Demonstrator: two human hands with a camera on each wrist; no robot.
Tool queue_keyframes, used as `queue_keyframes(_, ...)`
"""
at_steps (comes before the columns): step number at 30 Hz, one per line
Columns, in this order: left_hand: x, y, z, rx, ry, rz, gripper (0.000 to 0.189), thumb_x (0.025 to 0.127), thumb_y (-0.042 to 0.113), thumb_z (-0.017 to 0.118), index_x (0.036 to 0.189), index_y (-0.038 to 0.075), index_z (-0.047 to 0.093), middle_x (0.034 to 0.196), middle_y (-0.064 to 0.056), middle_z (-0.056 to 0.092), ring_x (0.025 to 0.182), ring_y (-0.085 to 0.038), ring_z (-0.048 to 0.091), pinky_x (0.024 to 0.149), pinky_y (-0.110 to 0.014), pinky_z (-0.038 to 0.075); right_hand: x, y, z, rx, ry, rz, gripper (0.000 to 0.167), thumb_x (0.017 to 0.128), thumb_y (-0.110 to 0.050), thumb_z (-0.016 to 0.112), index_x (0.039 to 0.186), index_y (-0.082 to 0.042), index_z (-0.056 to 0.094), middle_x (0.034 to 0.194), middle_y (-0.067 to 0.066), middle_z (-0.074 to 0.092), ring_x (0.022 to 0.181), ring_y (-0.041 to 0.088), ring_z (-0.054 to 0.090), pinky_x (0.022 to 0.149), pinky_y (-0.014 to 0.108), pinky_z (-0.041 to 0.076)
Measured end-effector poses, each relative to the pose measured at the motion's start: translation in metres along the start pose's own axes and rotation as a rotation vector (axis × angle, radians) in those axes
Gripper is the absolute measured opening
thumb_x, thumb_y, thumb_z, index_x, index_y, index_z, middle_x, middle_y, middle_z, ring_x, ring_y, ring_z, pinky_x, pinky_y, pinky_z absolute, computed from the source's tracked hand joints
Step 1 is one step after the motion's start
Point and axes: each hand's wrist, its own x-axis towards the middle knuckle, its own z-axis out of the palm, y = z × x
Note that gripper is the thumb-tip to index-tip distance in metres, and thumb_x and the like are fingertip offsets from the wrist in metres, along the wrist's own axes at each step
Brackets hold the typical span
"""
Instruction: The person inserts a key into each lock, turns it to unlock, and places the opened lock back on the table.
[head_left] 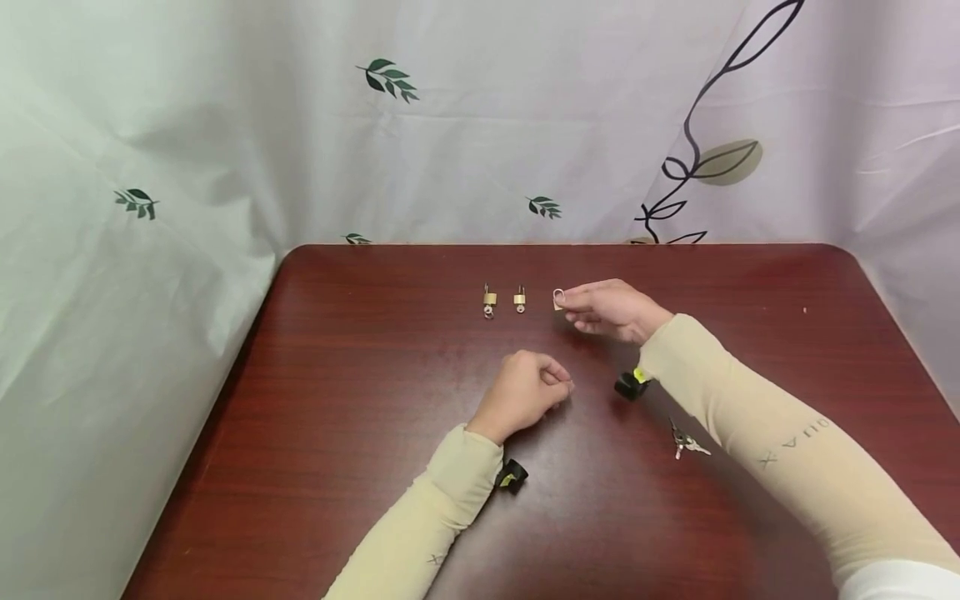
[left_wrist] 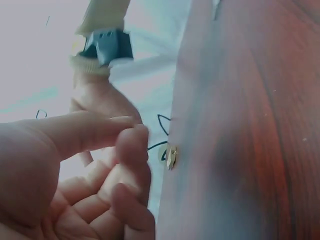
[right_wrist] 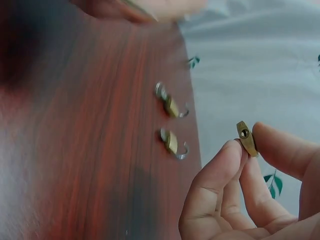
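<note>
My right hand [head_left: 611,308] pinches a small brass padlock [right_wrist: 246,137] between thumb and fingertips, at the far part of the table. Its shackle points up in the head view, and its round keyhole faces the right wrist camera. My left hand [head_left: 521,392] hovers nearer, fingers curled with the thumb tip meeting the index finger. Whether something thin sits in that pinch cannot be told. Left of the right hand lie two brass padlocks, the outer one [head_left: 490,298] and the inner one [head_left: 520,299], both with shackles swung open and keys at their bottoms.
A bunch of small keys [head_left: 686,442] lies on the dark red wooden table [head_left: 337,400], beside the right forearm. Behind the table's far edge hangs a pale leaf-print curtain [head_left: 465,167]. Each wrist wears a black camera, on the left [head_left: 513,475] and right [head_left: 630,385].
</note>
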Motion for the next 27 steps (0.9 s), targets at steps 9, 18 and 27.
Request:
queue_keyframes(9,0.002,-0.005,-0.008,-0.316,0.136,-0.018,0.013,0.091,0.013,0.073,0.097,0.003,0.078,0.077,-0.019,0.072,0.062,-0.047,0.063,0.041,-0.022,0.043,-0.016,0.001,0.014,0.135,-0.095,0.000,0.013,0.101,-0.013,0.063,0.111,-0.005,0.064,0.088,-0.003,0.071,0.078,0.008,0.063,0.074,0.020,0.053)
queue_keyframes(18,0.003,-0.008,-0.015,-0.598,0.163,-0.065,0.018,0.093,0.010,0.072,0.107,0.001,0.078,0.101,-0.023,0.074,0.076,-0.022,0.071,0.065,-0.031,0.053,-0.028,0.000,0.023,0.228,-0.122,-0.029,0.015,0.103,-0.010,0.057,0.115,-0.005,0.066,0.091,-0.001,0.068,0.079,0.008,0.063,0.071,0.020,0.053)
queue_keyframes(27,0.004,-0.004,-0.019,-0.758,0.273,-0.073,0.016,0.089,0.001,0.073,0.103,-0.005,0.076,0.090,-0.014,0.076,0.065,-0.011,0.069,0.083,-0.050,0.056,-0.034,0.011,0.023,0.297,-0.110,-0.104,0.019,0.102,-0.010,0.059,0.093,-0.012,0.074,0.087,-0.002,0.068,0.077,0.007,0.063,0.073,0.021,0.055)
